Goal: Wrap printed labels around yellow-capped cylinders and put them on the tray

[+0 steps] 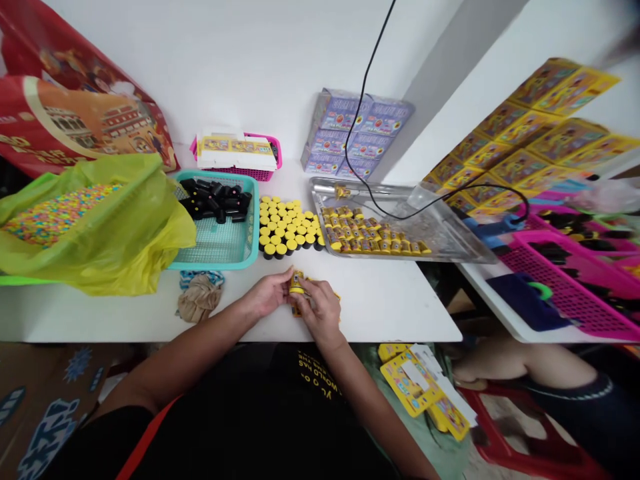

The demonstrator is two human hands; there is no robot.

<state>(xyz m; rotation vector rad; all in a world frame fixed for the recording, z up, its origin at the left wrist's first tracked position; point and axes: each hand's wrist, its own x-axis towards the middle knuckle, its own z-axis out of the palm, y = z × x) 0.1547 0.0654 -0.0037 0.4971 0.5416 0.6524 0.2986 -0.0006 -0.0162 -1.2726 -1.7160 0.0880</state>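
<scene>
The left hand (267, 295) and right hand (320, 310) pinch a small yellow tube (297, 283), its long axis pointing straight ahead.

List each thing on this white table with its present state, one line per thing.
left hand: gripping the small yellow tube
right hand: gripping the same small yellow tube
yellow-capped black tubes: upright, packed together
black tubes: lying loose in the teal basket
labelled yellow tubes: grouped on the metal tray
boxes: stacked, shrink-wrapped
</scene>
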